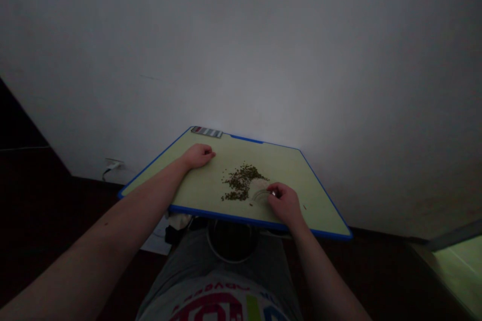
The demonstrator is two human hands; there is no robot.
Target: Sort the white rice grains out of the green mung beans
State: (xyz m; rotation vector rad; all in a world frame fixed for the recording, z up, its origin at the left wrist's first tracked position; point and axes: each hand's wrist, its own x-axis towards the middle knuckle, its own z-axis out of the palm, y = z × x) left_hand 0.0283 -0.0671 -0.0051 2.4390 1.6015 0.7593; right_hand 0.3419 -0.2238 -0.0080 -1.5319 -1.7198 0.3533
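Observation:
My left hand [199, 155] rests on the far left part of a pale yellow-green tabletop [278, 160], its fingers curled into a loose fist. Small greenish-brown beans or seeds [243, 180] lie scattered in a loose patch at the middle of the top, to the right of that hand. At their right edge is a clear, round, lid-like piece [259, 192] with curved rims. My right hand [283, 200] pinches this piece at its right side, where something small and shiny shows between the fingers. Dim light hides its exact shape.
A phone-like device [207, 132] lies at the tabletop's far left corner. Blue edging [226, 216] borders the top. Below its near edge, a dark round bowl [231, 241] sits at my lap. A pale wall [256, 60] stands behind, with a plugged socket [113, 164] low at left.

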